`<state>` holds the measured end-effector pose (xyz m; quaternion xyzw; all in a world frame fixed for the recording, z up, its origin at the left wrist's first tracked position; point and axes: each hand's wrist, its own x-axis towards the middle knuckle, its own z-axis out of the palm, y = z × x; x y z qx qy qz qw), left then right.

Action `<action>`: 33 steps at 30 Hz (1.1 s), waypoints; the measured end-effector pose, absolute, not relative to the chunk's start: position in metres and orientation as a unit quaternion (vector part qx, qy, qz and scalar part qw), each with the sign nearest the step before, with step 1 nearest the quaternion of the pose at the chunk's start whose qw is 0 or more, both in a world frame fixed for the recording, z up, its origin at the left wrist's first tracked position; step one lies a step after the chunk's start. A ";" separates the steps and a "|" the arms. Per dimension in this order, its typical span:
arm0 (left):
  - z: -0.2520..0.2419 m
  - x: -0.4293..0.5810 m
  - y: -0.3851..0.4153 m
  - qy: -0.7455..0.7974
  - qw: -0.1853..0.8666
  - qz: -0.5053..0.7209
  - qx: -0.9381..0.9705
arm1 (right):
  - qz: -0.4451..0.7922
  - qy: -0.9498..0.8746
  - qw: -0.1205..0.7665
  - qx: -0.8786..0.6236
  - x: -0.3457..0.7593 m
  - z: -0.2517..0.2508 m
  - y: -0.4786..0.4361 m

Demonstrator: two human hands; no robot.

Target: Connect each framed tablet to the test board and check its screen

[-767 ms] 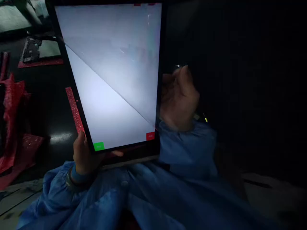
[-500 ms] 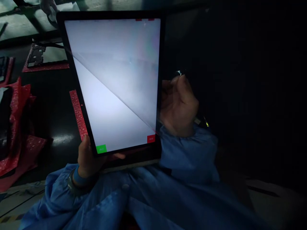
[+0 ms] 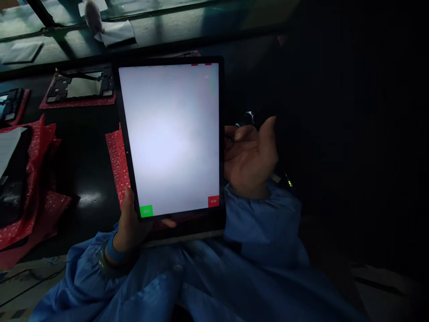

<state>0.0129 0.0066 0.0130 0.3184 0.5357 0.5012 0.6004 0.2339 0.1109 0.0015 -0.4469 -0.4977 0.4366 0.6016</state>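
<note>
A tablet (image 3: 174,138) with a lit white screen stands tilted toward me, a green box at its lower left and a red box at its lower right. My left hand (image 3: 130,223) grips its lower left corner, thumb along the side edge and a fingertip showing under the bottom edge. My right hand (image 3: 250,158) is beside the tablet's right edge, palm up. Its thumb points up, away from the bent fingers, and nothing shows between them. Some fingertips are hidden at the tablet's edge, so I cannot tell whether they touch it.
Red bubble wrap (image 3: 117,165) lies behind the tablet. At left, a dark device (image 3: 16,192) with white paper rests on more red wrap. Farther back is an opened device frame (image 3: 80,85) on red wrap. The right side is very dark.
The diagonal line across the screen, like a clear film's edge, is gone. My right thumb has moved away from the fingers. The tablet appears lower and smaller, and the view has shifted.
</note>
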 end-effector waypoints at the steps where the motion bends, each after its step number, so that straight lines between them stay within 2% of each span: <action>1: 0.011 0.012 0.006 0.523 0.618 0.496 0.313 | 0.455 -0.466 0.619 -0.439 0.230 0.003 0.111; 5: 0.007 0.006 0.003 0.498 0.675 0.458 0.295 | 0.509 -0.353 0.667 -0.413 0.219 0.008 0.114; 9: 0.009 0.002 0.000 0.517 0.673 0.438 0.296 | 0.517 -0.334 0.668 -0.418 0.215 0.007 0.116; 11: 0.011 0.002 -0.002 0.533 0.661 0.444 0.286 | 0.464 -0.349 0.697 -0.421 0.215 0.006 0.113; 14: 0.015 0.006 -0.003 0.557 0.633 0.469 0.263 | 0.266 -0.450 0.737 -0.427 0.218 0.009 0.104; 17: 0.018 0.011 -0.004 0.563 0.614 0.497 0.242 | -0.003 -0.645 0.656 -0.391 0.220 0.024 0.091; 19: 0.020 0.013 -0.004 0.557 0.617 0.498 0.247 | -0.092 -0.740 0.566 -0.351 0.216 0.039 0.086; 25: 0.013 0.007 -0.005 0.499 0.662 0.484 0.280 | 0.058 -0.834 0.413 -0.362 0.186 0.074 0.086; 33: -0.002 0.002 -0.011 0.431 0.679 0.493 0.333 | -0.056 -0.863 0.352 -0.357 0.194 0.082 0.038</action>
